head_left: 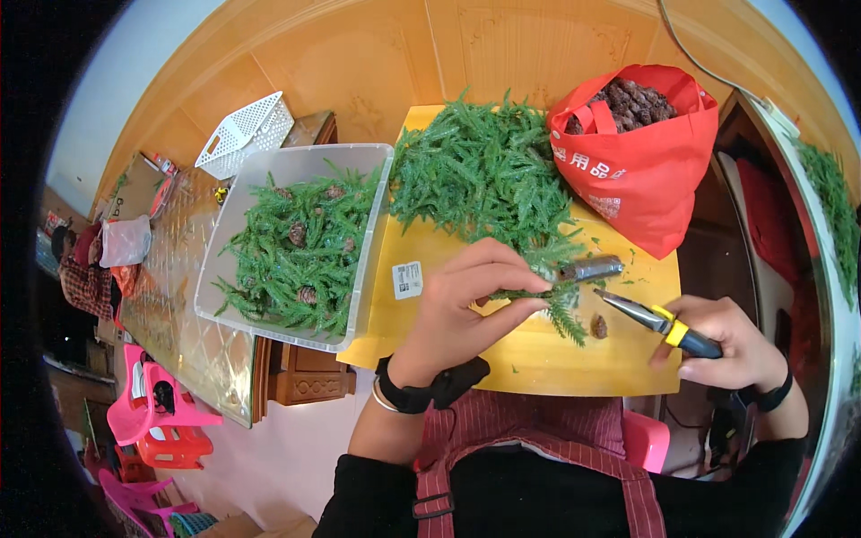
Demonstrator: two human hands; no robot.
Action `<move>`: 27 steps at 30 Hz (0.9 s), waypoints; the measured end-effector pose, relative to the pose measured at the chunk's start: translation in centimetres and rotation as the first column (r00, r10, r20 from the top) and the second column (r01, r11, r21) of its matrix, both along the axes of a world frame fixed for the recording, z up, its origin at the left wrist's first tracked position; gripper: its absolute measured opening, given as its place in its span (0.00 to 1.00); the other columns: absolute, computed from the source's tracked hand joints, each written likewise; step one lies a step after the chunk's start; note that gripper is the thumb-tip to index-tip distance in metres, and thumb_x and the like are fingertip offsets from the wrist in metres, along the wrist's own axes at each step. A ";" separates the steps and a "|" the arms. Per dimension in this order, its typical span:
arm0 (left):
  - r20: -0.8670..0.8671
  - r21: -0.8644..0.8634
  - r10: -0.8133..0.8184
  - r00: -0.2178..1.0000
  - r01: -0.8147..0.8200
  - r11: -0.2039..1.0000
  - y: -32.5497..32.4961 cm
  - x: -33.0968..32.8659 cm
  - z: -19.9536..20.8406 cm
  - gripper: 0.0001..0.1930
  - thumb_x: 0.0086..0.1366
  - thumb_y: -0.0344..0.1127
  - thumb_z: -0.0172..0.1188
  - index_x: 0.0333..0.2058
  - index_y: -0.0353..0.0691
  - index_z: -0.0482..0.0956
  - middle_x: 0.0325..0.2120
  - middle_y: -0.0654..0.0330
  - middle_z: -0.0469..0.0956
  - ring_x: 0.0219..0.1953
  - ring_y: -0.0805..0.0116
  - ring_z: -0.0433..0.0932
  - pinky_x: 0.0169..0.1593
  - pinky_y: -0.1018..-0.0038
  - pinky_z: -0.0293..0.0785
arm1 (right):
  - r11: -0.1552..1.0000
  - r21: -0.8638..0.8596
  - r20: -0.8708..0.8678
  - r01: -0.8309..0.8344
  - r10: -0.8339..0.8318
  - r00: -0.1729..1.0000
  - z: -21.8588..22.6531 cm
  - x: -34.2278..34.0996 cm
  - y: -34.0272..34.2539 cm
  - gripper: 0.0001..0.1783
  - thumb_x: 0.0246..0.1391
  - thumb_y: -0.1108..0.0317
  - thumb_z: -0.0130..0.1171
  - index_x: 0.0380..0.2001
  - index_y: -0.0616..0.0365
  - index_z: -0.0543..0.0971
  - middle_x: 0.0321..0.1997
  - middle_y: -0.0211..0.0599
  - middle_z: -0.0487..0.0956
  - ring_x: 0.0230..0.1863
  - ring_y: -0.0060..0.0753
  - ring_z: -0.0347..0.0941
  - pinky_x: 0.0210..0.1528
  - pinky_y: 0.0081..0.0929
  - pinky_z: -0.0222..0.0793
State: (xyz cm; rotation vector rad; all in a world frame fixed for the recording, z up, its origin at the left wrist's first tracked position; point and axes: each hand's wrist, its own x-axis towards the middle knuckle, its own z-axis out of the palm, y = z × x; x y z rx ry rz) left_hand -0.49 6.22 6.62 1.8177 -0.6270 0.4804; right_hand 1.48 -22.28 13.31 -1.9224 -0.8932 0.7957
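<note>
My left hand point(480, 300) pinches a green artificial pine sprig point(565, 321) between thumb and fingertips over the yellow table point(502, 363). In my right hand point(731, 341) is a pair of long-nosed pliers point(650, 318) with black and yellow handles. Their tip points left toward the sprig, a little apart from it. A small brown pine cone point(599, 325) lies on the table between the sprig and the pliers. Just beyond, a dark, shiny wrapped bundle point(592, 267) rests on its side. The sprig's stem end is hidden by my left fingers.
A pile of green sprigs point(484, 166) covers the table's far part. A red bag point(632, 175) of pine cones point(628, 103) stands at the far right. To the left is a clear plastic bin point(359, 305) with sprigs and cones. Behind it sits a white basket point(244, 134).
</note>
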 end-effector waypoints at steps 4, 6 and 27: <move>-0.012 -0.043 0.016 1.000 -0.017 0.999 -0.5 0.0 -0.3 0.09 0.42 0.22 0.64 0.27 0.37 0.79 0.26 0.59 0.74 0.30 0.69 0.73 0.34 0.78 0.69 | 1.000 -0.014 0.622 0.018 -0.005 0.783 -0.2 -0.7 1.6 0.11 0.37 0.67 0.62 0.23 0.62 0.75 0.24 0.40 0.74 0.37 0.47 0.70 0.45 0.37 0.64; -0.027 -0.093 0.030 0.999 -0.032 0.995 -0.6 -0.2 -0.1 0.09 0.43 0.22 0.64 0.27 0.36 0.78 0.26 0.60 0.74 0.30 0.69 0.73 0.34 0.78 0.68 | 0.999 -0.008 0.736 0.034 -0.017 0.676 -0.8 -0.7 2.0 0.12 0.33 0.68 0.63 0.22 0.62 0.73 0.26 0.40 0.73 0.42 0.50 0.68 0.43 0.40 0.64; -0.082 -0.119 -0.057 0.995 0.047 0.992 -1.2 -0.2 -0.5 0.09 0.44 0.22 0.64 0.27 0.37 0.77 0.26 0.60 0.74 0.30 0.70 0.74 0.34 0.78 0.68 | 0.991 -0.037 0.934 0.130 -0.012 0.358 -1.8 0.1 2.1 0.11 0.26 0.72 0.62 0.16 0.61 0.70 0.22 0.38 0.71 0.36 0.44 0.69 0.37 0.34 0.67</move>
